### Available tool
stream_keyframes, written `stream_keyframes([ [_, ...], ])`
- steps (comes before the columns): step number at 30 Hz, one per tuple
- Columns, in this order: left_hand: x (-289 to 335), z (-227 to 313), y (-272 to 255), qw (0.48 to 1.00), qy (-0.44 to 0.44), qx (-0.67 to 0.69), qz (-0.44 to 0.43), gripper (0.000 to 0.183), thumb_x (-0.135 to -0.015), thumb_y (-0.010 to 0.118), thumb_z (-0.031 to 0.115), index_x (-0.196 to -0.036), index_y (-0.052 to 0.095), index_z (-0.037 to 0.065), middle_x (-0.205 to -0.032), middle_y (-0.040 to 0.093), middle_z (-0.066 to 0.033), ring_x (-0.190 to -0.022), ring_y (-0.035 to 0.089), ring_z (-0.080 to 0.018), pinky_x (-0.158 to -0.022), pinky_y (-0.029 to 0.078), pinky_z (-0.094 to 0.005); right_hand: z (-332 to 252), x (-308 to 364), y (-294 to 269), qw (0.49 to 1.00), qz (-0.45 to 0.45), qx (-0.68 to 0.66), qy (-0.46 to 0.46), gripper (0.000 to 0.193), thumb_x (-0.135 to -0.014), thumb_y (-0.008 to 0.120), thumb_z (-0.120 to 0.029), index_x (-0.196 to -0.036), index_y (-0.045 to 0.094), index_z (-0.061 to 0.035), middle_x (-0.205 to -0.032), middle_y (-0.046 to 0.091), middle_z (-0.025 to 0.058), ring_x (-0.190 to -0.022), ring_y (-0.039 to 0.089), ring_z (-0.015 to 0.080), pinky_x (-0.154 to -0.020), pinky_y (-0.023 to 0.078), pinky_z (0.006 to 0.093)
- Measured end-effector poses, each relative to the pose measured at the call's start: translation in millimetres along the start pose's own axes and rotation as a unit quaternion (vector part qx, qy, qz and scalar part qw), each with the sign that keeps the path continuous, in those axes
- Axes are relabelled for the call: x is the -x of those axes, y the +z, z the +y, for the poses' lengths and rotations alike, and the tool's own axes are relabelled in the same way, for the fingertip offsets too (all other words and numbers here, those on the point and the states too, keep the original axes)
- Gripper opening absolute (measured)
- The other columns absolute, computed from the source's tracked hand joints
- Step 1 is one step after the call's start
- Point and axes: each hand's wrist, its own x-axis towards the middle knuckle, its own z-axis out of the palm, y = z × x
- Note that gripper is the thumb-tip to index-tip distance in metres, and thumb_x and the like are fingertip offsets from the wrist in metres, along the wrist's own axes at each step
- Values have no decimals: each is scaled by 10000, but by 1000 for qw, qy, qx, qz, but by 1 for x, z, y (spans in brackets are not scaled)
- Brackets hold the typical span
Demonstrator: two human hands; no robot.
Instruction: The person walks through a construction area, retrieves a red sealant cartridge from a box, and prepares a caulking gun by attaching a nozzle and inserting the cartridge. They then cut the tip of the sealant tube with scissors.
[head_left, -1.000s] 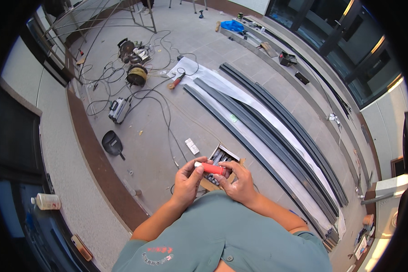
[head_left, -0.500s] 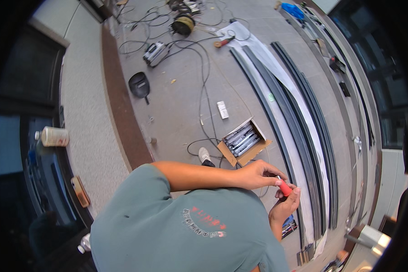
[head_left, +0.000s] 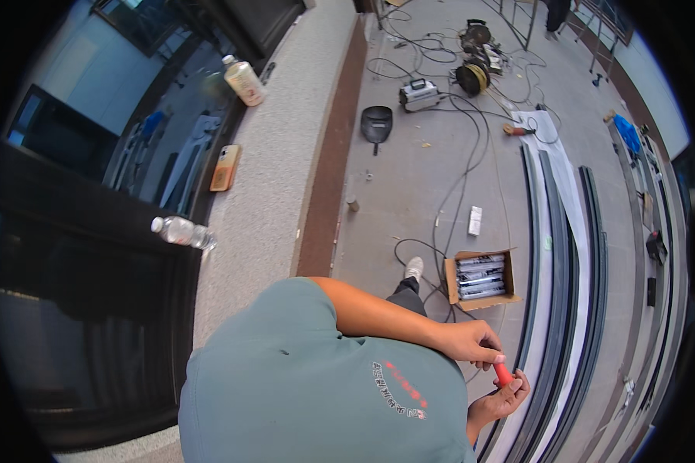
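Red cylinder (head_left: 503,375) on near side of open cardboard box (head_left: 451,282). Left hand (head_left: 471,342): fingers pinched on box-side end. Right hand (head_left: 502,400): fingers clasped on opposite end. Silver-white tubes (head_left: 482,278) inside box; dark grey profiles (head_left: 561,231) right of box.

Tan cardboard box (head_left: 451,279) here, bright red tube (head_left: 503,374) on its near side, grey-green shirt (head_left: 301,386) to its near left, slate-grey bars (head_left: 556,208) along its right!

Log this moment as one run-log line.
left hand: pinching one end of small red cylinder | right hand: holding its other end | nearby: open brown cardboard box of silvery tubes, long dark-grey bars
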Motion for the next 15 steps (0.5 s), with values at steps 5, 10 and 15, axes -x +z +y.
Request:
stream_keyframes([
  [5, 28, -7, 35, 999, 11, -35, 27, 333, -978, 683, 217, -1175, 681, -51, -982, 711, -73, -911, 648, -129, -825, 540, -285, 14, 34, -30, 977, -67, -201, -2, 472, -1036, 548, -385, -1229, 525, 46, -1070, 562, 114, -1000, 538, 211, -929, 440, 344],
  [10, 31, 4, 51, 978, 59, -196, 30, 269, -930, 710, 89, -1177, 700, -18, -1080, 691, -95, -963, 668, -158, -867, 543, -299, -2, 51, -49, 964, -83, -232, 102, 366, -1042, 567, -321, -1217, 568, 0, -966, 622, 76, -759, 540, 106, -664, 460, 263],
  [15, -2, 5, 73, 971, 74, -225, -40, 214, -861, 728, -75, -1072, 726, -39, -1087, 678, -126, -981, 680, -204, -861, 563, -311, -7, 61, -69, 944, -31, -308, 112, 277, -1018, 640, -225, -1193, 590, -16, -964, 632, 23, -818, 564, 57, -723, 468, 234],
])
